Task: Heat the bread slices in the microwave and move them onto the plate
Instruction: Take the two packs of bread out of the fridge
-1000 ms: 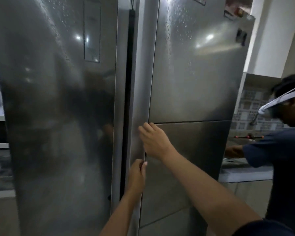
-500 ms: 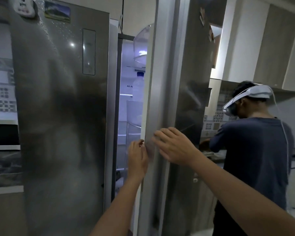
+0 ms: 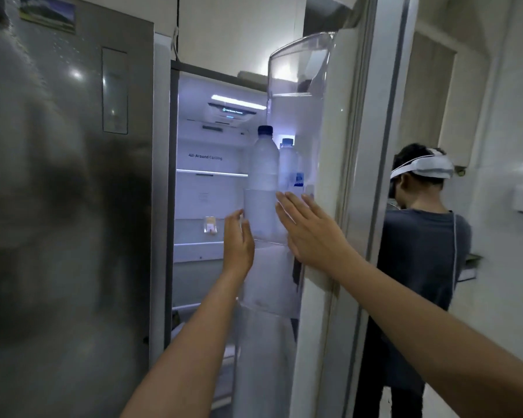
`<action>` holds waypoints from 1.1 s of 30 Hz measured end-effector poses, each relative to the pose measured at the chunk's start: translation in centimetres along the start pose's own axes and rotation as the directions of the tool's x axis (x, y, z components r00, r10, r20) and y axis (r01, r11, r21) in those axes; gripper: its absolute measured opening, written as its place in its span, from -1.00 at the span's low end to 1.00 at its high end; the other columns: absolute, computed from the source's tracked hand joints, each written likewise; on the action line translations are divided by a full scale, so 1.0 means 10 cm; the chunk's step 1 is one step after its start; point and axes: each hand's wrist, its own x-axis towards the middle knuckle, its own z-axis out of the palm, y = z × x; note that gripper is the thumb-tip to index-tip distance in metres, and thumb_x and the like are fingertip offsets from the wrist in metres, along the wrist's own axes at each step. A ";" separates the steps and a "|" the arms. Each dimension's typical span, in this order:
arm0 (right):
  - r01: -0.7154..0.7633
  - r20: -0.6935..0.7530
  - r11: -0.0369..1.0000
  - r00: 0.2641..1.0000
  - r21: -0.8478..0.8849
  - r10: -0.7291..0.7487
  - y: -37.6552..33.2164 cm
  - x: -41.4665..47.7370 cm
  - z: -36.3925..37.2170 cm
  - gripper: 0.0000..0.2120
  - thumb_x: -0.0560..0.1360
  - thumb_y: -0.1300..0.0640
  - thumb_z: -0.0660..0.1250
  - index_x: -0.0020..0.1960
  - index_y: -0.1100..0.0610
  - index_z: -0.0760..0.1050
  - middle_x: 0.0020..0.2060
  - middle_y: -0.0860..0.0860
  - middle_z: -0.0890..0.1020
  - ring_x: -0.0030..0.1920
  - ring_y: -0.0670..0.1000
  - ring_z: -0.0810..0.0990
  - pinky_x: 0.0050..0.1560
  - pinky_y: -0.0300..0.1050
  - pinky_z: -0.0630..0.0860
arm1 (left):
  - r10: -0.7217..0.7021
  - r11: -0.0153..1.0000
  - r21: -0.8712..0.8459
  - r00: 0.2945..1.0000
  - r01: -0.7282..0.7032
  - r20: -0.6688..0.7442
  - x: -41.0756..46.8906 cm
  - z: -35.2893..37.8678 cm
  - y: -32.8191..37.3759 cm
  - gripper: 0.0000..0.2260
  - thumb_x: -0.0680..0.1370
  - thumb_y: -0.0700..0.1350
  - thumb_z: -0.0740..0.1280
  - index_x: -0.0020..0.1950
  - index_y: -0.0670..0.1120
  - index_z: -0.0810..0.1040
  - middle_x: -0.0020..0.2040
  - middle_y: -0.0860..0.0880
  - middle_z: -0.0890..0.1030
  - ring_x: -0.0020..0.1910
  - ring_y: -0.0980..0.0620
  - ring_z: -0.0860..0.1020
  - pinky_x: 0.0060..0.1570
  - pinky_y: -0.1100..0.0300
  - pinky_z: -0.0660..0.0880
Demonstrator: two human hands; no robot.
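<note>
The steel fridge's right door (image 3: 372,146) stands swung open, showing the lit inside with white shelves (image 3: 212,173). My left hand (image 3: 238,241) is raised in the opening with straight fingers and holds nothing. My right hand (image 3: 307,230) is flat, its fingers spread against the inner side of the open door by the door bin (image 3: 266,224). A small pale packet (image 3: 210,225) sits on a middle shelf; I cannot tell what it is. No bread, microwave or plate can be made out.
Two water bottles (image 3: 263,164) stand in the door bin, with a clear bin (image 3: 299,67) above them. The left fridge door (image 3: 67,206) is closed. Another person in a dark shirt (image 3: 417,251) stands to the right behind the open door, wearing a head-mounted device.
The right fridge door went from closed to wide open. Both hands let go of its edge; my right hand now lies flat on its inner side, and my left hand hangs free in the opening.
</note>
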 end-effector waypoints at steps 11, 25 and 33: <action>-0.099 0.050 0.994 0.994 -0.054 0.101 0.34 -0.28 0.10 -0.44 0.46 0.03 0.11 0.38 0.30 0.33 0.38 0.21 0.39 0.39 0.16 0.37 0.44 0.06 0.20 | -0.142 0.962 -0.194 0.958 0.193 0.251 0.11 0.87 0.08 -0.61 0.65 -0.08 0.06 0.46 -0.17 0.24 0.44 -0.10 0.29 0.44 -0.02 0.26 0.32 0.32 0.17; -0.471 0.207 0.852 0.832 -0.226 0.515 0.95 -0.80 0.58 -0.21 0.12 0.13 0.52 0.30 0.35 0.42 0.18 0.25 0.55 0.21 0.22 0.54 0.28 0.05 0.39 | 0.036 0.993 0.088 0.895 -0.083 0.445 0.05 1.95 -0.04 -0.36 0.60 0.15 0.09 0.52 0.03 -0.22 0.55 0.00 -0.23 0.54 -0.01 -0.15 0.48 0.04 -0.07; -0.645 0.323 0.753 0.690 -0.133 0.648 1.61 -1.13 0.89 -0.23 0.38 0.02 0.45 0.45 0.23 0.18 0.37 0.17 0.32 0.38 0.16 0.31 0.36 -0.02 0.33 | 0.281 0.819 0.282 0.777 -0.500 0.563 0.09 2.42 -0.29 -0.40 0.62 0.03 0.13 0.49 0.06 -0.22 0.56 -0.04 -0.18 0.54 -0.03 -0.17 0.50 -0.02 -0.11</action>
